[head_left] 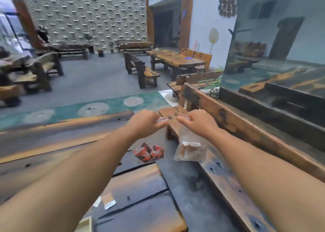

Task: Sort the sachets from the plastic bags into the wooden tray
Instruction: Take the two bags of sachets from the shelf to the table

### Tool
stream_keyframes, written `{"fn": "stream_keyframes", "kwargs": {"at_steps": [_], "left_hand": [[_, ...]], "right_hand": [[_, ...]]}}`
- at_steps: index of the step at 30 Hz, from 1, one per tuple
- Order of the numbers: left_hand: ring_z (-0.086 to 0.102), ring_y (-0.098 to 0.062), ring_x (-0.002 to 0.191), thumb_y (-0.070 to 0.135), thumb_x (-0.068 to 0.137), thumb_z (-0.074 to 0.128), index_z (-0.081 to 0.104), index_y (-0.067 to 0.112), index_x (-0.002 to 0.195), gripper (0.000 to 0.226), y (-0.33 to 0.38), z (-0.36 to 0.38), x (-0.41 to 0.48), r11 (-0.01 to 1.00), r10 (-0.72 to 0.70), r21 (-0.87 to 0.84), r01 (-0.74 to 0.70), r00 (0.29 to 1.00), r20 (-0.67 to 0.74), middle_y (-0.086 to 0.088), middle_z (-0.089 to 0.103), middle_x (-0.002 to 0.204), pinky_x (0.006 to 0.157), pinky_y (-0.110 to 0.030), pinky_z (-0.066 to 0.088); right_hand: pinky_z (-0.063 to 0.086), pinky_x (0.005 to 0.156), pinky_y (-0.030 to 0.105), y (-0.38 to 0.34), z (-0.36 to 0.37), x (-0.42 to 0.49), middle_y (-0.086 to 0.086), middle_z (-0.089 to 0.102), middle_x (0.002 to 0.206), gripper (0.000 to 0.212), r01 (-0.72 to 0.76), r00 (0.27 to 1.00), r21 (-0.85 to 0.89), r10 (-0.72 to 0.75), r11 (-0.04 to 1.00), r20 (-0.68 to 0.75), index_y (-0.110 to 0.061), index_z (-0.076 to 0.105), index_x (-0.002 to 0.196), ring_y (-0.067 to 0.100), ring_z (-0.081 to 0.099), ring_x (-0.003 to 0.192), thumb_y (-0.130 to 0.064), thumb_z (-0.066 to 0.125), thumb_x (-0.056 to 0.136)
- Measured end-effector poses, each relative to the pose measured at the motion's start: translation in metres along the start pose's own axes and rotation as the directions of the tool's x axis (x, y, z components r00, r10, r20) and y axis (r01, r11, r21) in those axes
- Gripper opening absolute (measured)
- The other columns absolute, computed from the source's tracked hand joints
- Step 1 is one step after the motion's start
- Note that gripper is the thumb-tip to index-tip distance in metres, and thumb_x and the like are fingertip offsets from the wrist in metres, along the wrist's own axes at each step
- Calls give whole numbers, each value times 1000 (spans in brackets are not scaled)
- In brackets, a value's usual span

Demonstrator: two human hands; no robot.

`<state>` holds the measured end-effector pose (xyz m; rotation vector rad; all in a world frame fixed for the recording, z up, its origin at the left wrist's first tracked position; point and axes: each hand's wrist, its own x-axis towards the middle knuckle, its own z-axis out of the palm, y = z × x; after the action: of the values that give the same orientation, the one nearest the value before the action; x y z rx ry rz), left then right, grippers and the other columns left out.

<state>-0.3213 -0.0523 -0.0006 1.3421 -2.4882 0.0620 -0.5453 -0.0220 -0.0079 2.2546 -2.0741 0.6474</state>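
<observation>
Sachets [190, 147] sit low in a clear plastic bag [184, 134] hanging just above the counter [140, 196] — thin, limp, slippery film with little weight, so it is best held by the stiffer top strip. The left hand [146, 123] and right hand [198, 122] each pinch that strip with curled fingers [159, 126] — arms stretched forward, hands close together.

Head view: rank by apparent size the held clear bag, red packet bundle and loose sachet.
1. clear bag
2. red packet bundle
3. loose sachet
The bag is held nearer the camera, so its lead is unsure.
</observation>
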Motion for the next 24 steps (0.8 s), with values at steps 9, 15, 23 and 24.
{"fn": "stream_keyframes", "kwargs": {"at_steps": [9,15,23,24], "left_hand": [[48,-25,55,67,89,50,50,10,60,64,-140,70,-105,951,-287,-70,300,946,154,-8,53,58,51,-36,29],[46,-21,53,67,89,50,44,15,57,61,-158,116,-145,902,-346,-193,386,914,210,-3,48,55,51,-34,29],[39,-16,49,61,90,56,39,17,53,60,-137,174,-202,811,-400,-296,504,848,348,-1,40,51,51,-34,25],[40,-16,49,60,90,57,40,16,54,59,-134,181,-209,801,-405,-295,520,835,372,-1,41,51,50,-34,25]], "right_hand": [[37,54,34,-93,135,23,3,60,64,59,131,970,59,-140,990,198,-20,50,58,26,58,67,-67,42,92],[41,56,34,-116,201,4,3,59,62,60,58,950,144,-99,988,297,-20,49,55,26,59,63,-68,44,91],[48,60,36,-102,259,-44,1,62,64,64,47,882,165,-118,985,456,-13,64,67,21,59,65,-68,43,91],[50,62,36,-101,262,-50,2,63,66,63,53,868,172,-130,984,479,-13,66,69,22,60,67,-67,44,91]]}}
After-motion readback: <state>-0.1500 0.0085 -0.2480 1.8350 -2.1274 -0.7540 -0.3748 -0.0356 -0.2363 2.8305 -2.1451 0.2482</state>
